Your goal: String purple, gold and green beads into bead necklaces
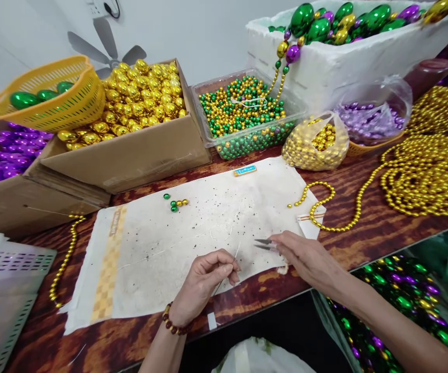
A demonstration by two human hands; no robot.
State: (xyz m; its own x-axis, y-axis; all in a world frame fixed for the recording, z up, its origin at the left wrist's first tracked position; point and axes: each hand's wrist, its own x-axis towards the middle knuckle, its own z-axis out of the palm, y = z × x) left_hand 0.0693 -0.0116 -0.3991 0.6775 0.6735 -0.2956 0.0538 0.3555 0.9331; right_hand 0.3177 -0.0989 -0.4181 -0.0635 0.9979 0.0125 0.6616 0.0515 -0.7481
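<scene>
My left hand (213, 273), with a brown bead bracelet (174, 322) on the wrist, is closed in a pinch over the near edge of a white cloth (185, 238). A thin thread (238, 250) sticks up from its fingertips. My right hand (305, 256) grips small thread snips (263, 243), their blades apart and pointing left, a short way from the thread. More pale thread (221, 232) lies loosely curled on the cloth. Beyond it are a few loose green beads (173, 206) and gold beads (185, 202).
Behind the cloth stand a cardboard box of gold beads (130, 150), a clear tub (247, 124) of small beads and a white foam box (286, 67). Gold bead strands (429, 176) lie right. A white plastic basket (17, 290) stands left. A blue packet (245, 170) rests on the cloth.
</scene>
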